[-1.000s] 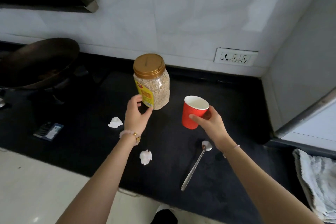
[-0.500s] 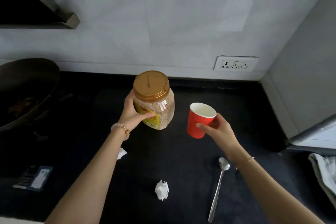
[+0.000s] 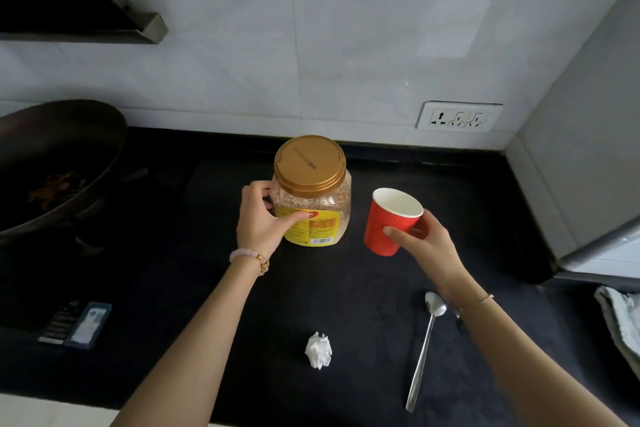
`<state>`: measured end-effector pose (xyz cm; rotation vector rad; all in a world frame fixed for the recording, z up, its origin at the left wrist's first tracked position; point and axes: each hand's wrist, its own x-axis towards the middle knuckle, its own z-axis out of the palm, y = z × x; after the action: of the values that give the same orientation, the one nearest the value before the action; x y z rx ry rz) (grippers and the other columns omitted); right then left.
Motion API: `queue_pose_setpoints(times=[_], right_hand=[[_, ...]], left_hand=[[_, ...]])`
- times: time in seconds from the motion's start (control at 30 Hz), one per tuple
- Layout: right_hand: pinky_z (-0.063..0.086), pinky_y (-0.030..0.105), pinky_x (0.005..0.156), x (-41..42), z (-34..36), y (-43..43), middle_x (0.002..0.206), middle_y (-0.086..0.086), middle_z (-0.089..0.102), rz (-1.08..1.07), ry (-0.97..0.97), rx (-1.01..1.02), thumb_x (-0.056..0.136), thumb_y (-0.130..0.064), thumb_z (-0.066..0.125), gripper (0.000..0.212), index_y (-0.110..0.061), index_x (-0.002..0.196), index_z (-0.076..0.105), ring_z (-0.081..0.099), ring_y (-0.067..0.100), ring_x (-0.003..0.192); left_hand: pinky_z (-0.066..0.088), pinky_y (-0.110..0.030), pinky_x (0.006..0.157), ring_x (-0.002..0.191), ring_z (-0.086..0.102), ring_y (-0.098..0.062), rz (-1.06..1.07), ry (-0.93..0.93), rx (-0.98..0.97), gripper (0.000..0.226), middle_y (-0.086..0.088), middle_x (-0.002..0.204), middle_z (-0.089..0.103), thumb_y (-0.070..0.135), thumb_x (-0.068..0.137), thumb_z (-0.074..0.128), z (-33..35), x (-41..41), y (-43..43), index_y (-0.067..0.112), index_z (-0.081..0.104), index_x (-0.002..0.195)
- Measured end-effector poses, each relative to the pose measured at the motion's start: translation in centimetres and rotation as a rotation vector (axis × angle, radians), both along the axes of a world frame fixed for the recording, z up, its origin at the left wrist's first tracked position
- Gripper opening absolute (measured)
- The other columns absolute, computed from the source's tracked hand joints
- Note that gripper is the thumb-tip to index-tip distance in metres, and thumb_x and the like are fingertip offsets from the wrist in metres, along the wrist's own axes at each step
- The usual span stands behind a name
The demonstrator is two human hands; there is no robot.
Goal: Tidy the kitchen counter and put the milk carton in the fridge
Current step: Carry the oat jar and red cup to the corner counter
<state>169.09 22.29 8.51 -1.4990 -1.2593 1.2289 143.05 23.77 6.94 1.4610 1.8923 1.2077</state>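
A clear plastic oat jar (image 3: 320,204) with a gold lid and yellow label stands on the black counter (image 3: 346,295). My left hand (image 3: 259,222) grips its left side, thumb across the label. To its right my right hand (image 3: 424,246) holds a red ribbed paper cup (image 3: 389,222) with a white inside, fingers curled round its lower right side. A crumpled white tissue (image 3: 318,350) lies near the front edge. A steel spoon (image 3: 426,347) lies to the right, under my right forearm. No milk carton is in view.
A dark wok (image 3: 52,163) with food sits at the far left under a range hood (image 3: 79,0). A small dark packet (image 3: 78,324) lies at front left. A wall socket (image 3: 459,116) is at back right, and a grey cloth (image 3: 620,326) at the right edge.
My left hand has closed round the jar, which now stands nearer the back wall. The right hand has moved with the cup toward the back. One tissue has left the view.
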Motion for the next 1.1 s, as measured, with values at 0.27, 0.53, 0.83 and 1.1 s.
queue_pose_setpoints(times=[0.27, 0.53, 0.83, 1.1], right_hand=[[0.051, 0.012, 0.067, 0.0, 0.1, -1.0, 0.111, 0.004, 0.067, -0.025, -0.009, -0.006, 0.076, -0.017, 0.075, 0.049, -0.012, 0.121, 0.056, 0.063, 0.014, 0.102], [0.047, 0.001, 0.061, -0.4, -0.3, -2.0, 0.108, 0.004, 0.067, -0.083, -0.003, -0.044, 0.077, -0.014, 0.073, 0.045, -0.01, 0.119, 0.056, 0.062, 0.013, 0.097], [0.049, 0.024, 0.082, -1.3, -0.7, -2.7, 0.111, 0.006, 0.068, -0.099, 0.039, -0.052, 0.074, -0.014, 0.076, 0.05, -0.013, 0.12, 0.057, 0.063, 0.021, 0.106], [0.05, 0.004, 0.063, -0.7, 1.3, -4.1, 0.11, 0.003, 0.067, -0.072, 0.004, -0.008, 0.078, -0.016, 0.073, 0.047, -0.012, 0.121, 0.055, 0.063, 0.012, 0.099]], left_hand=[[0.021, -0.046, 0.115, 0.142, 0.013, -0.02, -0.374, 0.005, -0.316, 0.121, -0.001, 0.154, 0.007, 0.022, 0.058, 0.086, 2.3, -3.0, 3.1, 0.028, 0.004, 0.146], [0.032, -0.034, 0.106, 0.132, 0.034, -0.015, -0.523, -0.105, -0.401, 0.109, -0.001, 0.143, 0.033, 0.009, 0.061, 0.083, 1.8, -3.1, 4.6, 0.028, 0.012, 0.141], [0.037, -0.037, 0.109, 0.13, 0.037, -0.015, -0.41, -0.129, -0.181, 0.115, -0.003, 0.14, 0.031, 0.023, 0.047, 0.091, -0.8, -1.4, 2.5, 0.028, 0.02, 0.137], [0.04, -0.036, 0.105, 0.129, 0.039, -0.016, -0.157, -0.156, -0.068, 0.119, -0.002, 0.139, 0.034, 0.037, 0.042, 0.091, -0.4, 1.0, -1.5, 0.024, 0.024, 0.139]])
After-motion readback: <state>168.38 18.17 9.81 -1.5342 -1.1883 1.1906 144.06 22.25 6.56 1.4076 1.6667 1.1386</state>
